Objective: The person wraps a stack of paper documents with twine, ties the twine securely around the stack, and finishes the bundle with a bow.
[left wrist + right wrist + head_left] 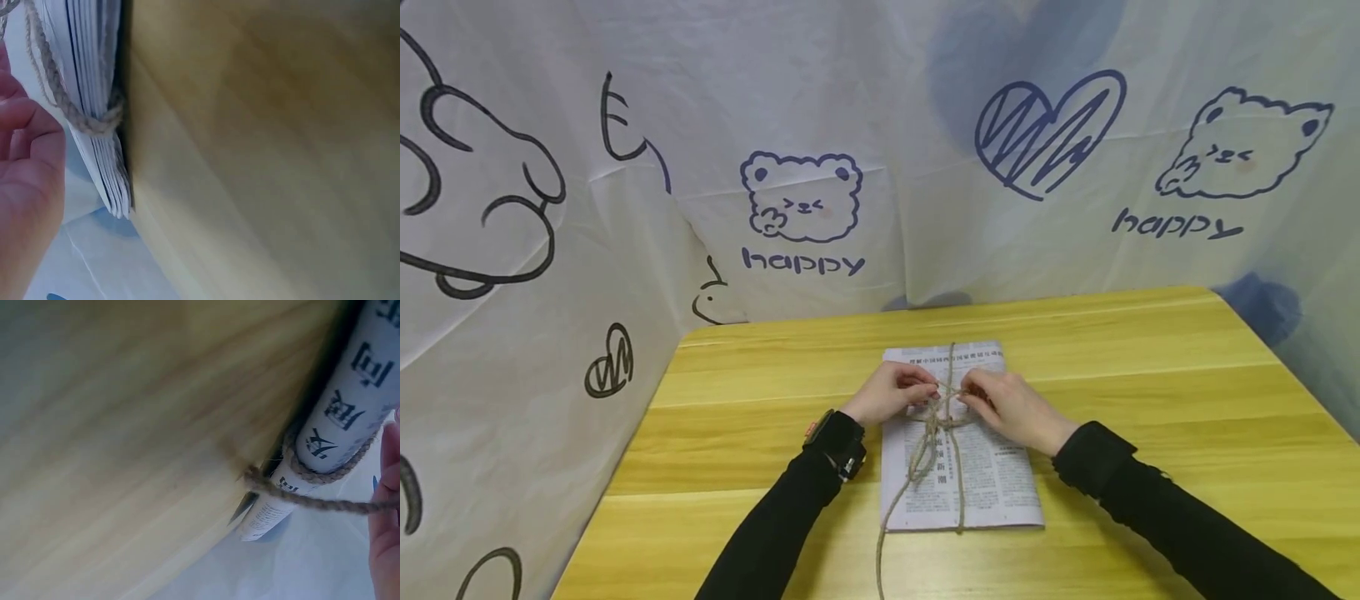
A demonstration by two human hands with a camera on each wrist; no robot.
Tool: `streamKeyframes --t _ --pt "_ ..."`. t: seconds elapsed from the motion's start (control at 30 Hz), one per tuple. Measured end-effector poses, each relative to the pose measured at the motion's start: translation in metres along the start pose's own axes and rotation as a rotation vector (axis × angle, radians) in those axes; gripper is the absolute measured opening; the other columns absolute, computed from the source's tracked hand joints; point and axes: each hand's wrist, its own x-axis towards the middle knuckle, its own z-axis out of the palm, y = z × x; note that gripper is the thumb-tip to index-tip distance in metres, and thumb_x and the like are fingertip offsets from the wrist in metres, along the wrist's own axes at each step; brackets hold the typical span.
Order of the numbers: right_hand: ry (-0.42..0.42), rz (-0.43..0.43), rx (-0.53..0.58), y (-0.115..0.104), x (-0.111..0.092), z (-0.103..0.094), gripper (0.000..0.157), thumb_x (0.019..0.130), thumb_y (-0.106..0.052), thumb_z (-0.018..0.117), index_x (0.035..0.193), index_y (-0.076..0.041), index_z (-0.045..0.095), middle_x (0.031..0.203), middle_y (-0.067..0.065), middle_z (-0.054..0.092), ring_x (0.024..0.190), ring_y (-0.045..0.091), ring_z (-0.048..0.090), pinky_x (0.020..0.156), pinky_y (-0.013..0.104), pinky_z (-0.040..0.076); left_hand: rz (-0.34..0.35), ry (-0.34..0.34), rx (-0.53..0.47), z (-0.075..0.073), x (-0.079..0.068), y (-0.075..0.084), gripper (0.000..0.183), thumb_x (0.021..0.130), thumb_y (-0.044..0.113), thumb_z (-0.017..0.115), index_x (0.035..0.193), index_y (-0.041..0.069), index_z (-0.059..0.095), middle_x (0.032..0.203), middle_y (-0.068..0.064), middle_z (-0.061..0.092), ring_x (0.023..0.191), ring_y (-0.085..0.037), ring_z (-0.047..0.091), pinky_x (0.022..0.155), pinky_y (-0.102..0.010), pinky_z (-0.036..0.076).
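A folded stack of newspaper [992, 479] lies on the table with brown twine [959, 475] wrapped around it both lengthwise and crosswise. Above the crossing, my left hand [887, 394] pinches the twine from the left. My right hand [1018, 410] pinches it from the other side, close to the left fingertips. A loop and a long tail of twine trail toward the front edge. In the left wrist view the twine [81, 119] bends around the layered paper edges [97, 69]. The right wrist view shows a loose twine end [325, 504] running out from my right hand [387, 550].
The yellow wood-grain table [760, 375] extends on both sides of the stack. White cloth [925, 233] with drawn bears, hearts and lettering hangs behind it and along the sides. A dark band with a device [837, 442] sits on the left wrist.
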Motion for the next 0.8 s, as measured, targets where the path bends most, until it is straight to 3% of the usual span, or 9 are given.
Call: streamKeyframes --t 0.13,0.3,0.43,0.53,0.6,0.7,0.8 --pt "-0.026 0.021 0.024 -0.001 -0.003 -0.003 0.012 0.09 -0.01 0.064 0.101 -0.01 0.06 0.079 -0.004 0.064 0.065 0.003 0.057 0.057 0.026 0.049 -0.013 0.024 -0.028 -0.004 -0.006 -0.001 0.021 0.095 0.006 0.056 0.107 -0.009 0.064 0.093 -0.024 0.067 0.084 -0.041 0.062 0.074 -0.054 0.049" --pt "-0.058 0.052 0.035 -0.003 -0.007 -0.005 0.017 0.092 -0.007 0.06 0.108 -0.01 0.057 0.079 0.0 0.066 0.065 0.005 0.059 0.057 0.027 0.048 -0.015 0.036 -0.002 -0.009 -0.012 -0.002 0.021 0.095 0.006 0.055 0.105 -0.01 0.064 0.092 -0.024 0.067 0.083 -0.043 0.061 0.066 -0.043 0.049" --pt "-0.106 0.078 0.029 -0.003 -0.01 -0.007 0.021 0.093 -0.008 0.059 0.113 -0.01 0.055 0.078 0.0 0.066 0.059 0.003 0.054 0.056 0.026 0.045 -0.002 0.036 0.003 -0.01 -0.012 -0.012 0.02 0.095 0.008 0.056 0.105 -0.008 0.064 0.09 -0.022 0.066 0.078 -0.044 0.06 0.062 -0.047 0.048" --pt "-0.132 0.09 0.026 -0.004 -0.011 -0.007 0.022 0.093 -0.008 0.059 0.114 -0.01 0.053 0.075 -0.002 0.065 0.054 0.001 0.048 0.054 0.024 0.042 -0.003 0.033 -0.024 -0.011 -0.011 -0.025 0.02 0.095 0.009 0.056 0.107 -0.005 0.065 0.092 -0.02 0.065 0.078 -0.038 0.063 0.068 -0.05 0.052" --pt "-0.134 0.09 0.024 -0.004 -0.012 -0.007 0.021 0.093 -0.009 0.059 0.114 -0.01 0.053 0.071 -0.004 0.061 0.051 0.001 0.044 0.052 0.022 0.039 -0.012 0.031 -0.05 -0.012 -0.01 -0.034 0.019 0.095 0.009 0.056 0.108 -0.002 0.065 0.097 -0.017 0.064 0.08 -0.031 0.066 0.072 -0.046 0.054" --pt "-0.135 0.085 0.014 -0.004 -0.013 -0.008 0.023 0.093 -0.01 0.059 0.115 -0.009 0.053 0.063 -0.009 0.052 0.047 0.0 0.037 0.047 0.02 0.033 -0.029 0.032 -0.09 -0.014 -0.012 -0.04 0.02 0.095 0.009 0.056 0.11 0.0 0.065 0.104 -0.015 0.063 0.083 -0.023 0.067 0.075 -0.039 0.055" --pt "-0.138 0.09 -0.004 -0.005 -0.014 -0.009 0.027 0.093 -0.012 0.059 0.119 -0.008 0.053 0.061 -0.01 0.047 0.045 0.002 0.036 0.045 0.021 0.031 -0.047 0.049 -0.114 -0.015 -0.015 -0.041 0.021 0.094 0.01 0.058 0.111 0.0 0.065 0.105 -0.016 0.064 0.085 -0.023 0.068 0.076 -0.038 0.055"
